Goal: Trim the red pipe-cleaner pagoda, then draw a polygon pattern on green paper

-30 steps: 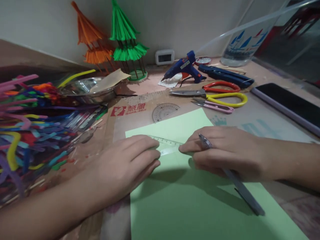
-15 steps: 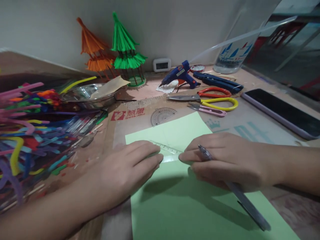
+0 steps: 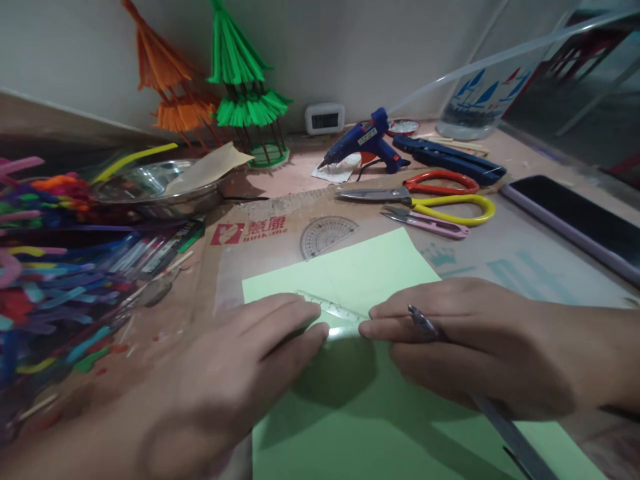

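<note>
A light green paper sheet (image 3: 350, 273) lies on the table in front of me. Across it lies a clear plastic ruler (image 3: 334, 309). My left hand (image 3: 245, 360) presses flat on the ruler's left end, fingers stretched out. My right hand (image 3: 460, 347) rests on the ruler's right end, fingers closed, with a grey pen (image 3: 505, 433) tucked between them; the pen's body runs back toward the lower right.
A pile of coloured pipe cleaners (image 3: 45, 267) fills the left side. Beyond the paper lie a clear protractor (image 3: 325, 235), yellow-and-red scissors (image 3: 430, 193), pink snips (image 3: 430, 223), a blue glue gun (image 3: 365, 140), a metal bowl (image 3: 155, 187) and a phone (image 3: 580, 223). Orange and green paper umbrellas (image 3: 240, 80) stand by the wall.
Both hands have stayed on the ruler and slid slightly toward me on the paper. The view has shifted a little.
</note>
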`<action>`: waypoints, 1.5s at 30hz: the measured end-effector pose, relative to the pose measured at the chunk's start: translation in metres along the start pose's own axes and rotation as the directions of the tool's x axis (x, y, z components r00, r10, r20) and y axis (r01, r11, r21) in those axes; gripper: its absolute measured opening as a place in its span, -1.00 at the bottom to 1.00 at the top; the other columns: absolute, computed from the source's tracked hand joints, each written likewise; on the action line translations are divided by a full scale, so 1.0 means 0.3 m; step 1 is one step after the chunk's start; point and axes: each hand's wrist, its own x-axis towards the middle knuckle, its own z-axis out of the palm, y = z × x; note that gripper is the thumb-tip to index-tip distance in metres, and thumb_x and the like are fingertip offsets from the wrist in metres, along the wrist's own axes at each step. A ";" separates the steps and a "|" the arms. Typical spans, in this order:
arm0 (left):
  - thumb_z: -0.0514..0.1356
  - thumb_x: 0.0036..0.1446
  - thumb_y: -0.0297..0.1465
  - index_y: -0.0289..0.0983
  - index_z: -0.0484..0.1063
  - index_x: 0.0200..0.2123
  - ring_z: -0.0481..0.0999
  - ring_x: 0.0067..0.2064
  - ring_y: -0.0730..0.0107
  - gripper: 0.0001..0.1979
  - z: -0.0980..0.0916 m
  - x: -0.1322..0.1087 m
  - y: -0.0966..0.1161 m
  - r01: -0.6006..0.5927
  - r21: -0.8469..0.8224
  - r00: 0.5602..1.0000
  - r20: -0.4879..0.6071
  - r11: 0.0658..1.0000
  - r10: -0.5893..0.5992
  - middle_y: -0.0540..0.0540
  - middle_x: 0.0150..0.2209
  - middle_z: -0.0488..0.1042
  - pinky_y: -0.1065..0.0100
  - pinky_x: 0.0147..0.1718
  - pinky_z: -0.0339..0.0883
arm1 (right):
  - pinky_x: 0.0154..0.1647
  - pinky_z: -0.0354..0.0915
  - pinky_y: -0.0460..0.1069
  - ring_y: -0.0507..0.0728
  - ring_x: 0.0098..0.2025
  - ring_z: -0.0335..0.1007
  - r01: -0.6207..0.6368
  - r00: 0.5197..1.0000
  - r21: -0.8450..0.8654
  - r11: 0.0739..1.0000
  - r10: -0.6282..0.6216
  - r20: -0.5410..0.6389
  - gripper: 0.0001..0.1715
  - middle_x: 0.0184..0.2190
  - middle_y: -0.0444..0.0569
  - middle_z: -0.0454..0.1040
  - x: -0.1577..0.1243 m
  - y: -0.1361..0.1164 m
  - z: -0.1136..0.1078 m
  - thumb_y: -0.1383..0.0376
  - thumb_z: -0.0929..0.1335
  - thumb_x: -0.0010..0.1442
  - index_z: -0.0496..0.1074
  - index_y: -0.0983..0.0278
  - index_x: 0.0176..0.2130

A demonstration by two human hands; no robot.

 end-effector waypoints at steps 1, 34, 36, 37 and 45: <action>0.03 0.53 -0.20 -0.06 0.47 -0.05 0.66 -0.21 0.41 -0.77 -0.001 0.001 0.002 0.005 -0.008 1.000 0.004 1.000 -0.005 0.12 -0.14 0.67 0.45 -0.29 0.53 | -0.46 0.12 0.00 0.03 -0.48 0.23 -0.031 0.999 0.014 0.999 0.030 0.011 -0.65 -0.46 -0.14 0.39 0.003 -0.003 -0.002 0.21 0.22 0.52 0.43 0.19 -0.30; 0.08 0.47 -0.16 0.01 0.50 -0.06 0.64 -0.18 0.38 -0.79 -0.026 0.010 0.024 0.157 -0.093 0.982 0.125 0.983 -0.145 0.16 -0.13 0.65 0.43 -0.20 0.54 | -0.38 0.12 -0.09 0.00 -0.39 0.24 -0.281 0.933 0.120 0.952 0.242 0.267 -0.67 -0.40 -0.15 0.39 0.050 -0.043 -0.051 0.22 0.21 0.49 0.42 0.25 -0.28; 0.08 0.47 -0.17 0.02 0.50 -0.06 0.64 -0.16 0.37 -0.80 -0.024 0.006 0.021 0.156 -0.103 0.981 0.133 0.982 -0.142 0.16 -0.13 0.65 0.43 -0.20 0.54 | -0.39 0.11 -0.08 0.00 -0.40 0.22 -0.266 0.936 0.126 0.956 0.225 0.270 -0.68 -0.40 -0.15 0.38 0.047 -0.041 -0.048 0.22 0.20 0.49 0.43 0.25 -0.25; 0.08 0.47 -0.17 0.02 0.50 -0.06 0.64 -0.16 0.37 -0.80 -0.023 0.005 0.019 0.155 -0.105 0.981 0.135 0.982 -0.140 0.16 -0.12 0.65 0.43 -0.20 0.54 | -0.39 0.11 -0.08 -0.01 -0.41 0.21 -0.262 0.937 0.125 0.957 0.222 0.268 -0.68 -0.40 -0.16 0.38 0.045 -0.040 -0.046 0.22 0.20 0.49 0.42 0.25 -0.25; 0.10 0.46 -0.15 0.05 0.50 0.01 0.66 -0.13 0.32 -0.80 -0.012 -0.005 0.010 0.167 -0.067 0.982 0.100 0.984 -0.160 0.14 -0.06 0.65 0.38 -0.15 0.59 | -0.38 0.12 -0.08 -0.01 -0.40 0.23 -0.249 0.943 0.080 0.965 0.223 0.248 -0.71 -0.40 -0.16 0.39 0.037 -0.039 -0.041 0.24 0.22 0.47 0.39 0.23 -0.28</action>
